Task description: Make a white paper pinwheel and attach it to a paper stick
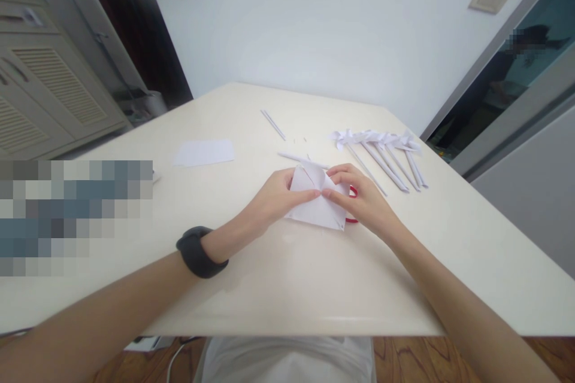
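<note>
A square of white paper (317, 212), with cuts running in from its corners, is held just above the table in both hands. My left hand (284, 192) pinches it from the left, thumb lying across toward the middle. From the right, my right hand (353, 190) grips the same sheet, its thumb meeting the left thumb near the centre. One upper part of the paper curls upward. Red scissor-like handles (353, 221) peek out behind the sheet at the right; the rest is hidden. Just beyond the hands lies a rolled white paper stick (296, 158).
Several finished paper pinwheels (381, 143) on rolled sticks lie in a row at the right. Flat white sheets (206, 153) rest at the left, and thin paper rolls (273, 124) lie farther back. The white table (278, 293) meets a wall behind.
</note>
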The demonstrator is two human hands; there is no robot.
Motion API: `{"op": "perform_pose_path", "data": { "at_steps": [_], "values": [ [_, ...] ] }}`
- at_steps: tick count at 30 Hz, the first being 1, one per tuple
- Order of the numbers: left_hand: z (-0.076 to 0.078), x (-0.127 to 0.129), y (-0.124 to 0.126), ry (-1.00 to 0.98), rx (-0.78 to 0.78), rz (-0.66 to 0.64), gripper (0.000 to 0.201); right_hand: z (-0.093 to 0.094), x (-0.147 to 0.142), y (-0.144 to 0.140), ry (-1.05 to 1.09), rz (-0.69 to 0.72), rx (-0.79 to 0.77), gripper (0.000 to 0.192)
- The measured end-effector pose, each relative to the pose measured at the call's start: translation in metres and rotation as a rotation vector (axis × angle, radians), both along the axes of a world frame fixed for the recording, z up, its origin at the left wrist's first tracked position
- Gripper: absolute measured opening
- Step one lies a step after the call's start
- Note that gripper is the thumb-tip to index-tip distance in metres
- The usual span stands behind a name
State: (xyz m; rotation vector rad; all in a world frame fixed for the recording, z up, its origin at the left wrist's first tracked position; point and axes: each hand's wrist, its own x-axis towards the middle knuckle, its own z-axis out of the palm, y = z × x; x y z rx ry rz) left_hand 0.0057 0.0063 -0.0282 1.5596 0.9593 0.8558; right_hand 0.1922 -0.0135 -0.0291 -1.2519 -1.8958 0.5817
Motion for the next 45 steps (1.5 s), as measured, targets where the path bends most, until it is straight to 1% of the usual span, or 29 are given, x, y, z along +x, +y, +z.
{"op": "perform_pose_path", "data": {
  "at_steps": [18,24,32,36,38,41,43,45],
  "values": [
    [0.003,0.001,-0.001,0.004,-0.001,0.001,0.027,0.001,-0.002,-0.002,0.027,-0.008,-0.019,0.012],
    [0.002,0.001,-0.001,-0.006,0.008,-0.004,0.026,0.002,-0.002,-0.001,0.030,-0.009,-0.019,0.012],
    [0.002,0.001,-0.001,0.008,0.001,0.011,0.026,0.001,-0.001,-0.002,0.027,-0.007,-0.025,0.013],
    [0.003,-0.003,0.002,-0.019,-0.009,0.014,0.030,0.005,0.005,-0.001,0.059,0.012,-0.050,0.012],
    [0.004,-0.006,0.006,-0.047,-0.024,0.022,0.034,0.009,0.010,0.000,0.104,0.010,-0.075,0.017],
    [0.005,-0.011,0.012,-0.105,-0.041,0.031,0.037,0.016,0.020,0.001,0.176,0.024,-0.089,0.030],
    [0.006,-0.013,0.015,-0.144,-0.046,0.039,0.038,0.019,0.025,0.002,0.184,0.057,-0.036,0.036],
    [0.007,-0.015,0.017,-0.168,-0.050,0.052,0.038,0.022,0.028,0.001,0.145,0.089,0.031,0.032]
  ]
}}
